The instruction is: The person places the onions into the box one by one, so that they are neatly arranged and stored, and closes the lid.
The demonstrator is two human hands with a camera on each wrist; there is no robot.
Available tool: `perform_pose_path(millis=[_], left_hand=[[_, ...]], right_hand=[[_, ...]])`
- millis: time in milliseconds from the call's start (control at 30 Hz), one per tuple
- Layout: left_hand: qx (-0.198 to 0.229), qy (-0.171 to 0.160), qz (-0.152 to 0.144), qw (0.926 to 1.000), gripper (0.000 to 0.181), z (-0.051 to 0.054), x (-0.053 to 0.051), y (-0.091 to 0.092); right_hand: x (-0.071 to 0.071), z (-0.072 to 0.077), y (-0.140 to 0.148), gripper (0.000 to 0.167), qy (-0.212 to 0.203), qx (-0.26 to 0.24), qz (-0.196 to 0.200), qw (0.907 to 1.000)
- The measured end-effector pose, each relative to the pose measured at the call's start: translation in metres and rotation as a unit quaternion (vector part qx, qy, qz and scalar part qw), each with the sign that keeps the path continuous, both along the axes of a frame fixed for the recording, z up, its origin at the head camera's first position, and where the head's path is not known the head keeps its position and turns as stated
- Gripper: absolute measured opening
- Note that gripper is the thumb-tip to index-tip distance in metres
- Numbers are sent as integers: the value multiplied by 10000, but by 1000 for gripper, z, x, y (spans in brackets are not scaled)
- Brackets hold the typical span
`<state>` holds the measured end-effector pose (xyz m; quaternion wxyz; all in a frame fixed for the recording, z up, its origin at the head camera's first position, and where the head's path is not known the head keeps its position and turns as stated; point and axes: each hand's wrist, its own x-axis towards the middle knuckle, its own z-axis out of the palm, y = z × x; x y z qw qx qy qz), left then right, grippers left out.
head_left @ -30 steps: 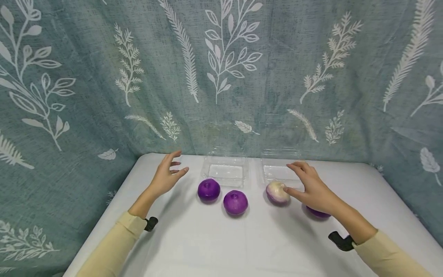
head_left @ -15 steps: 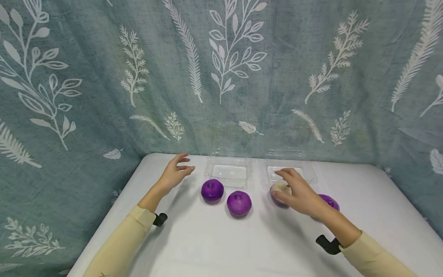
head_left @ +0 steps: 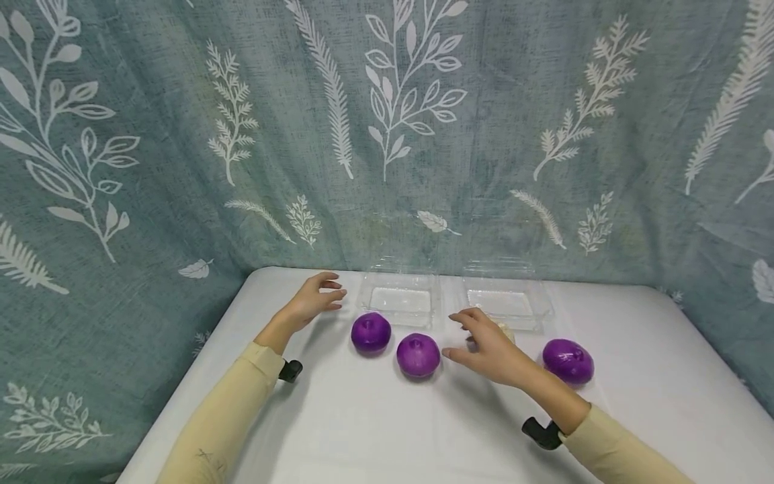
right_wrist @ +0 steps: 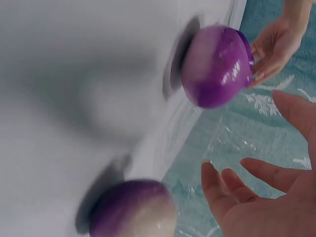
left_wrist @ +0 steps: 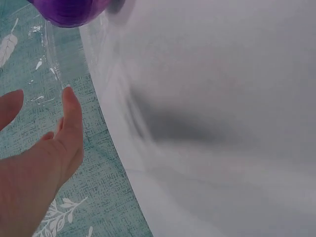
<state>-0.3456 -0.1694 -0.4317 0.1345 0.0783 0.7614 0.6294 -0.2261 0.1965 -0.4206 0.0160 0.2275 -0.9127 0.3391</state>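
In the head view my left hand (head_left: 310,302) hovers over the table's left side with relaxed, slightly bent fingers, left of a dark purple onion (head_left: 371,333). My right hand (head_left: 492,349) is in the air, empty, its thumb near a second purple onion (head_left: 418,355). Behind that hand, a pale onion (head_left: 506,331) is mostly hidden. Further right lies another purple onion (head_left: 568,361). The right wrist view shows the purple-and-white onion (right_wrist: 136,212) below my parted fingers. In the left wrist view my left hand (left_wrist: 47,158) holds nothing.
Two open clear plastic containers, one left (head_left: 399,321) and one right (head_left: 514,323), stand at the back of the white table (head_left: 363,430). A green-blue leaf-patterned cloth (head_left: 423,195) hangs behind them.
My right hand has moved left from over the pale onion toward the middle purple one, uncovering the rightmost onion. My left hand has shifted slightly right.
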Motion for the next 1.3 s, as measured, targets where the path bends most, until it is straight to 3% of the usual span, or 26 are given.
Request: perform_pose_path(millis=[233,533,700,967,1300], left_hand=[[-11,-281,-114,9995,58,1,-11,11],[271,-811,-168,9962,57,-6,-23,21],[399,-916,-113,9949,54,-9,-25,28],[386,-1057,210,9934,48,-17,-27,34],[576,-1005,116,9932,41,-15,-27,35]], right_hand=[[-3,-15,-18,72,-492,-300,187,9982],[-8,-27,-34,77,-951,-490,167,9941],[-13,-34,-38,77,-856,-418,103,9954],[-17,-41,-41,71,-804,-323,254,9959],[-21,-38,-40,70,-944,-436,418,9937]])
